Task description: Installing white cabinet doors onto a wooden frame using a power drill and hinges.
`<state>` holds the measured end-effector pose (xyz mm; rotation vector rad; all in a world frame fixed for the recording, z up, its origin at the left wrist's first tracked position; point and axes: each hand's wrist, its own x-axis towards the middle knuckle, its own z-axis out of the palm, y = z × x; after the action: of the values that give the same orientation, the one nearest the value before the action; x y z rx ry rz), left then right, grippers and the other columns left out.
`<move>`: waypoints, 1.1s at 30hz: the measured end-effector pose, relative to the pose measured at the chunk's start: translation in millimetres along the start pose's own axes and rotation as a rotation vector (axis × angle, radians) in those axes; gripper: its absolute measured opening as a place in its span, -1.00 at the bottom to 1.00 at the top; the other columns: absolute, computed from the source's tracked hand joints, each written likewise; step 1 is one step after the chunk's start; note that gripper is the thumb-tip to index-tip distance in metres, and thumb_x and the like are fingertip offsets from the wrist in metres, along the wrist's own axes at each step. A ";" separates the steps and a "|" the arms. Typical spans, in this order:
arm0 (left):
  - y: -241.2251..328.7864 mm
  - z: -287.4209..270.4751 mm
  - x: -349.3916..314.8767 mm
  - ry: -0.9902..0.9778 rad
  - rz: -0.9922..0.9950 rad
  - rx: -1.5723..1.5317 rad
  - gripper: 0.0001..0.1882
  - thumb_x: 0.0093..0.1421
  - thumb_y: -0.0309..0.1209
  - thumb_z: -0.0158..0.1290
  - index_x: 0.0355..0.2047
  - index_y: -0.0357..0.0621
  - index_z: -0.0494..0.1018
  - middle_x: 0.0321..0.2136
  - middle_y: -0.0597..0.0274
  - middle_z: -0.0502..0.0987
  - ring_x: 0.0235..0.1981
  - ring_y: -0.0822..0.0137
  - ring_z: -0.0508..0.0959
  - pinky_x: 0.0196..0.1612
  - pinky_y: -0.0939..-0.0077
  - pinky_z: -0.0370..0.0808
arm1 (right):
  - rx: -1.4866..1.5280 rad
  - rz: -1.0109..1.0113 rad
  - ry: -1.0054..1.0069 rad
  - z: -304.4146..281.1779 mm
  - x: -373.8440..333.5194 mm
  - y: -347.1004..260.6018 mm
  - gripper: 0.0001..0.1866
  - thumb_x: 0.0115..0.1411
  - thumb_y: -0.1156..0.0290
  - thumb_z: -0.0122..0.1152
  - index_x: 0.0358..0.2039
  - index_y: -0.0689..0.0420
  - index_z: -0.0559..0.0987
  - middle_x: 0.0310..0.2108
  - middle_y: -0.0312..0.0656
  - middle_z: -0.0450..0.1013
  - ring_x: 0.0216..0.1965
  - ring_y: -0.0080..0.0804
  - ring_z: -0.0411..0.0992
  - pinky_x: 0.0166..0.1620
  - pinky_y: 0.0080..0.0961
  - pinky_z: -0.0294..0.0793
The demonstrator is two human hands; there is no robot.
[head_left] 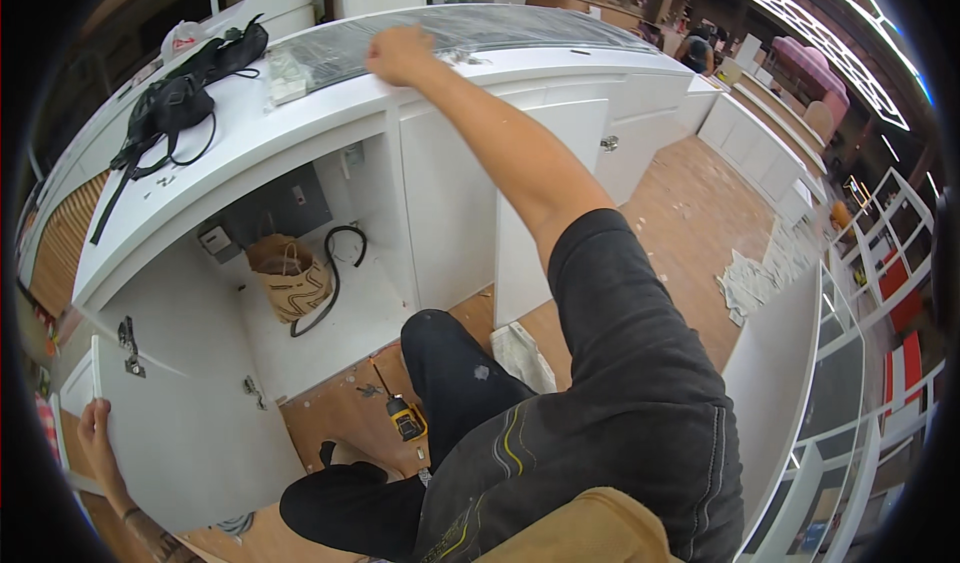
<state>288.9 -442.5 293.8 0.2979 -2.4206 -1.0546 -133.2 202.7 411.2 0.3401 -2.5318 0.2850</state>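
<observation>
- At the lower left, one white door (pixel 180 448) stands swung out from the cabinet (pixel 405 213); two metal hinges (pixel 128 348) sit along its inner side, one nearer the top, one nearer the floor.
- On the door's outer edge, the left hand (pixel 97 433) has its fingers bent round the panel, nearly closed on it; its thumb is hard to make out.
- Up on the white countertop (pixel 245 115), the right hand (pixel 400 55) is loosely curled over the near edge of one grey panel (pixel 510 28) under clear film; whether it has hold of anything, I cannot tell.
- Inside the cabinet: one brown paper bag (pixel 298 295), printed with dark curving lines; one black hose (pixel 335 288) just beside it; one white box (pixel 215 241) on the wall.
- On the floor by the knee: one yellow-and-black drill (pixel 405 420), any lettering too small to read; one pale cloth (pixel 522 355) on the other side of the leg.
- Along the countertop's left part: one tangle of black strapped gear (pixel 180 108); one small clear packet (pixel 287 78); behind, one white plastic bag (pixel 183 39) with a red mark, too small to read.
- Far right, in the background: one other person (pixel 697 53).
</observation>
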 end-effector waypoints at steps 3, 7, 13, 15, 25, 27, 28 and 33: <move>-13.7 -21.4 -9.2 0.015 -0.075 0.000 -0.60 0.38 -0.12 0.14 -0.31 -0.29 0.54 -0.46 0.44 0.45 -0.36 0.56 0.38 -0.27 0.60 0.31 | 0.251 -0.207 -0.013 10.0 -2.3 -85.5 -0.74 0.08 0.22 0.32 -0.21 -0.10 0.77 -0.08 -0.02 0.64 0.12 0.10 0.48 0.18 0.18 0.37; -4.3 -15.1 -34.4 0.101 -0.012 0.122 -0.59 0.36 -0.15 0.12 -0.17 -0.32 0.65 -0.33 0.29 0.63 -0.23 0.46 0.55 -0.10 0.52 0.45 | 0.330 -0.651 0.156 39.7 -3.4 -197.9 -0.82 0.12 0.23 0.32 -0.31 -0.01 0.73 -0.34 -0.08 0.64 -0.17 0.00 0.61 -0.07 0.00 0.53; 48.4 11.5 -37.0 0.134 -0.038 0.076 -0.60 0.28 -0.13 0.20 -0.32 -0.32 0.66 -0.49 0.40 0.56 -0.38 0.57 0.45 -0.28 0.56 0.40 | 0.467 -0.700 0.069 52.9 -12.6 -281.9 -0.84 0.16 0.21 0.35 -0.33 -0.02 0.74 -0.28 -0.15 0.63 -0.13 -0.09 0.59 -0.08 -0.04 0.51; 54.3 14.3 -42.1 0.168 -0.080 0.070 -0.59 0.28 -0.12 0.20 -0.34 -0.31 0.66 -0.50 0.42 0.54 -0.40 0.58 0.44 -0.29 0.56 0.38 | 0.494 -0.710 0.066 63.5 -14.9 -308.2 -0.83 0.17 0.21 0.35 -0.33 -0.01 0.74 -0.28 -0.15 0.63 -0.13 -0.07 0.59 -0.06 -0.03 0.50; 30.7 8.9 -40.1 0.131 -0.020 0.122 -0.61 0.33 -0.11 0.16 -0.37 -0.24 0.62 -0.52 0.48 0.50 -0.45 0.62 0.40 -0.37 0.63 0.30 | 0.507 -0.723 0.385 57.7 -31.0 -283.6 -0.78 0.16 0.19 0.38 -0.23 -0.02 0.76 -0.25 0.01 0.61 -0.11 0.06 0.55 0.01 -0.08 0.51; 37.0 8.6 -28.3 0.100 -0.028 0.080 -0.61 0.32 -0.10 0.17 -0.36 -0.23 0.62 -0.52 0.48 0.51 -0.45 0.62 0.41 -0.37 0.64 0.31 | 0.509 -0.714 0.550 37.4 -20.8 -206.5 -0.79 0.13 0.26 0.43 -0.26 0.07 0.74 -0.30 0.00 0.61 -0.19 -0.01 0.55 -0.05 -0.13 0.50; 41.0 11.5 -21.2 0.081 -0.043 0.044 -0.61 0.32 -0.09 0.17 -0.35 -0.23 0.62 -0.52 0.47 0.51 -0.45 0.62 0.43 -0.36 0.65 0.32 | 0.421 -0.735 0.710 33.2 -8.3 -152.7 -0.78 0.14 0.26 0.41 -0.26 0.10 0.74 -0.34 -0.01 0.61 -0.22 -0.01 0.55 -0.07 -0.13 0.50; 45.5 12.9 -20.4 0.088 -0.094 -0.008 -0.58 0.30 -0.05 0.19 -0.35 -0.23 0.62 -0.52 0.44 0.52 -0.46 0.61 0.45 -0.35 0.66 0.35 | -0.194 -0.076 0.494 -3.1 -14.8 60.3 -0.64 0.08 0.25 0.39 -0.11 0.11 0.71 -0.25 0.11 0.61 -0.08 0.10 0.57 0.02 0.00 0.53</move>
<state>299.6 -395.7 312.7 0.4499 -2.3428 -1.0686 -137.7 263.2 397.6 0.2512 -2.0341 0.0777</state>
